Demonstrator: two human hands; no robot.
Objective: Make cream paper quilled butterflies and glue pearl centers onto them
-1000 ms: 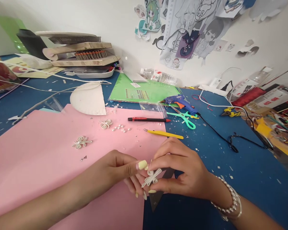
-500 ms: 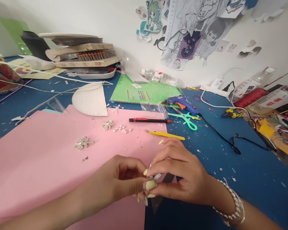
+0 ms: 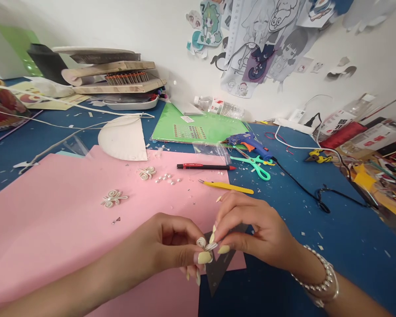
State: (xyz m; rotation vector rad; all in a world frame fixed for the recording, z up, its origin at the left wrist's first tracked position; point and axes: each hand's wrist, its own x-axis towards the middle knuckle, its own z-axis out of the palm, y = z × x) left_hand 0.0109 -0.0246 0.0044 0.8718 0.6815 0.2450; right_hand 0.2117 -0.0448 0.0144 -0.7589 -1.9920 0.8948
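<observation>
My left hand [image 3: 171, 246] pinches a small coiled white cord ornament [image 3: 201, 242] between thumb and fingers. Its spiral and looped ends stick out past the yellow nails. Close on the right is my right hand [image 3: 254, 229], thumb and index finger apart around the loops; the index fingertip is at or very near them. A finished-looking cord ornament with a pearl [image 3: 113, 199] lies on the pink sheet [image 3: 69, 237], and a second coiled ornament [image 3: 147, 173] lies farther back. Several loose pearls [image 3: 166, 177] are scattered beside it. Under my hands is a dark triangular ruler [image 3: 221, 264].
Yellow tweezers [image 3: 227, 187], a red-black pen [image 3: 204, 167], green scissors [image 3: 255, 166] and a blue glue gun [image 3: 249, 143] lie beyond my hands. A black cable [image 3: 297, 185] runs right. Yellow-handled pliers [image 3: 318, 156] and a white half-round piece [image 3: 123, 138] lie farther off.
My right thumb and fingers have parted and drawn slightly right off the ornament, so more of its spiral and loops shows. My left hand keeps its pinch.
</observation>
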